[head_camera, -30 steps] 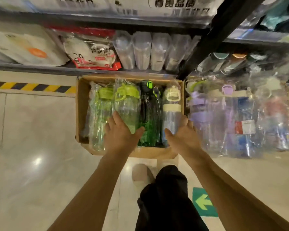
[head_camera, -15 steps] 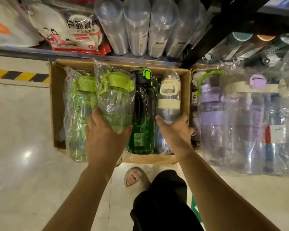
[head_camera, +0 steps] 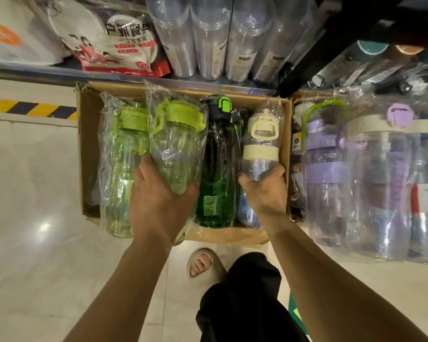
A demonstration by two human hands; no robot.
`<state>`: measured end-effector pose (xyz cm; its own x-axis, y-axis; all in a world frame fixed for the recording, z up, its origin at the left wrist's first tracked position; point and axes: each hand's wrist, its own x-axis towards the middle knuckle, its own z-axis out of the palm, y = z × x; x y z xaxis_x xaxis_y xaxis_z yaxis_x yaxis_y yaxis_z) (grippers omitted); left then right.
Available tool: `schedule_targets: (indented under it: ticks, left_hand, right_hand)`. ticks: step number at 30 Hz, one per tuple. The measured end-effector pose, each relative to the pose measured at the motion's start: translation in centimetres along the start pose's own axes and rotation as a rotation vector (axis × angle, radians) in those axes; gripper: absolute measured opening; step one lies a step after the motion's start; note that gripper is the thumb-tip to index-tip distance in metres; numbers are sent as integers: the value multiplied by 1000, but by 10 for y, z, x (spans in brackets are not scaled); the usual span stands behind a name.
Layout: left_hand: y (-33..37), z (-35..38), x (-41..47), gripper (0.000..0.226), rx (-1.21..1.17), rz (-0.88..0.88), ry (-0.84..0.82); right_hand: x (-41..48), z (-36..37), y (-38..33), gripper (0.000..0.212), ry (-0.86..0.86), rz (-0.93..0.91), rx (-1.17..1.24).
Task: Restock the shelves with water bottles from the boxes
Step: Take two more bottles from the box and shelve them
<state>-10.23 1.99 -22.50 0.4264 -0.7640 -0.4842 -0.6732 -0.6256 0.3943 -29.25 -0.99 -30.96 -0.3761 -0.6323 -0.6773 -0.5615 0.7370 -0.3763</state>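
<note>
The shelf (head_camera: 35,75) runs across the top of the frame, with clear tumblers (head_camera: 208,33) in a row at its upper centre. Below it, mid-frame, the cardboard box (head_camera: 83,144) sits on the floor, packed side by side with plastic-wrapped bottles. At the right edge is a cluster of purple-banded bottles (head_camera: 326,169), also wrapped. Your left hand (head_camera: 158,201) wraps its fingers and thumb round the base of the lime-lidded bottle (head_camera: 178,144), which overlaps its lime twin (head_camera: 124,156) at the box's left. The dark green bottle (head_camera: 220,169) lies between your hands. Your right hand (head_camera: 265,191) curls round the lower body of the cream-lidded bottle (head_camera: 260,144) by the box's right wall.
</note>
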Motion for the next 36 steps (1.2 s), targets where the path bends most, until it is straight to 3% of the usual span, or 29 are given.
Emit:
schedule_targets:
  ticks: [4, 9, 13, 17, 21, 25, 27, 32, 36]
  left_hand:
    - [9, -15, -7, 104, -77, -34, -25]
    - [37, -59, -37, 106, -232, -32, -5]
    - [79, -123, -85, 88, -331, -19, 48]
    - [130, -202, -157, 63, -433, 56, 71]
    - [176, -285, -239, 77, -573, 175, 121]
    - [218, -352, -307, 75, -664, 370, 203]
    - [239, -378, -337, 74, -703, 432, 229]
    - [300, -432, -396, 103, -742, 562, 255]
    - [362, -454, -441, 105, -760, 714, 343]
  right_hand:
    - [-22, -17, -4, 81, 18, -53, 56]
    - [-73, -76, -23, 68, 41, -138, 179]
    - [-141, -145, -52, 47, -14, -230, 317]
    - [-236, -226, -87, 44, -50, -341, 404]
    - [-327, -311, -114, 51, -39, -472, 521]
    - [-401, -393, -136, 67, 45, -596, 584]
    - [-429, -432, -143, 63, 68, -664, 582]
    - [-481, -525, -155, 68, 197, -810, 686]
    - [-503, -602, -153, 48, 280, -975, 714]
